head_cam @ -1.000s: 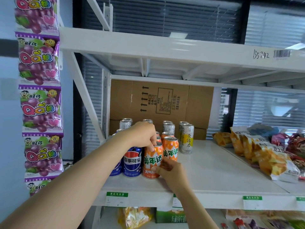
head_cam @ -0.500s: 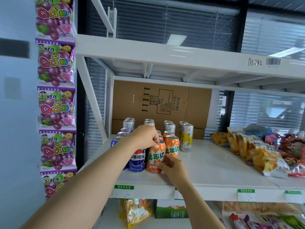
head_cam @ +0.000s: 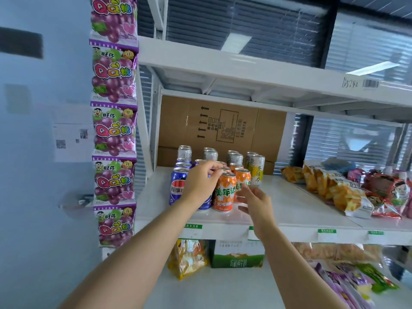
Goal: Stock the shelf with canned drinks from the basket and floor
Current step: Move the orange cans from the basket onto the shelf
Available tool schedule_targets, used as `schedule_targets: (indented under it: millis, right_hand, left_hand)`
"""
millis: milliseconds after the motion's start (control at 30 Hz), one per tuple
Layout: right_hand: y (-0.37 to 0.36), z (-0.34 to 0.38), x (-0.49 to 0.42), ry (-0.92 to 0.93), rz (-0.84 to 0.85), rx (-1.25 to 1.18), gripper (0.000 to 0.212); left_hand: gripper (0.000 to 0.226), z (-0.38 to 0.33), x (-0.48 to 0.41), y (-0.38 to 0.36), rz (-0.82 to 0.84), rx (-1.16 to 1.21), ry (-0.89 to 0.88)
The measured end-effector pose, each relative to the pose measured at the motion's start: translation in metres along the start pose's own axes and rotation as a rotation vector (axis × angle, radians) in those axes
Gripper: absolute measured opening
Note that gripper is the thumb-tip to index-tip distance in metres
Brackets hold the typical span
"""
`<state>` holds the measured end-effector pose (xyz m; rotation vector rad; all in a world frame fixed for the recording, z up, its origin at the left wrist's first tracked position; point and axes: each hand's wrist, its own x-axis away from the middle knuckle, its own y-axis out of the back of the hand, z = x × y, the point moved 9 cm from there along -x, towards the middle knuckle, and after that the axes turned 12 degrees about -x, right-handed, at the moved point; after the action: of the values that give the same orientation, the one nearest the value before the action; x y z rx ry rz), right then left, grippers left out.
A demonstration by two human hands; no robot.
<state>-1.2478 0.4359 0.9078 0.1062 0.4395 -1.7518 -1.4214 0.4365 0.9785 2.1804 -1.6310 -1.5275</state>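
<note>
Canned drinks stand in rows at the left end of the white shelf (head_cam: 289, 204): silver cans (head_cam: 184, 152) at the back, blue Pepsi cans (head_cam: 177, 186) on the left, orange cans (head_cam: 224, 192) in front, and a yellow-white tea can (head_cam: 257, 172) to the right. My left hand (head_cam: 200, 184) hovers in front of a second blue can (head_cam: 204, 205). Its fingers are loosely bent, with the tips by the front orange can's rim, and grip nothing. My right hand (head_cam: 256, 201) is open, just right of the orange cans and off them. No basket or floor is in view.
A cardboard box (head_cam: 223, 126) backs the cans. Snack bags (head_cam: 334, 190) lie on the shelf's right half. Strips of purple candy bags (head_cam: 113, 130) hang on the left upright. The lower shelf holds a green carton (head_cam: 236, 257) and more bags.
My right hand has let go of the front orange can and drawn back, open. My left hand has loosened over the cans. The camera has turned left and moved back a little.
</note>
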Motion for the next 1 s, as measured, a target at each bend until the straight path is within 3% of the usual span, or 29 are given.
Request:
schedule_targets:
  millis: [333, 467, 633, 1000]
  right_hand:
    - [-0.031, 0.007, 0.085, -0.022, 0.06, -0.041, 0.016]
    - [-0.035, 0.013, 0.13, -0.052, 0.148, -0.048, 0.024]
    - [-0.038, 0.021, 0.188, -0.114, 0.229, -0.082, 0.016]
    - [-0.119, 0.024, 0.328, -0.243, 0.496, -0.218, 0.017]
  left_hand:
    - [0.024, 0.043, 0.096, 0.04, -0.074, 0.237, 0.299]
    - [0.019, 0.034, 0.146, 0.065, -0.12, 0.309, 0.41]
    - [0.012, 0.018, 0.213, 0.099, -0.2, 0.359, 0.521]
    - [0.011, 0.012, 0.358, 0.235, -0.427, 0.19, 0.681]
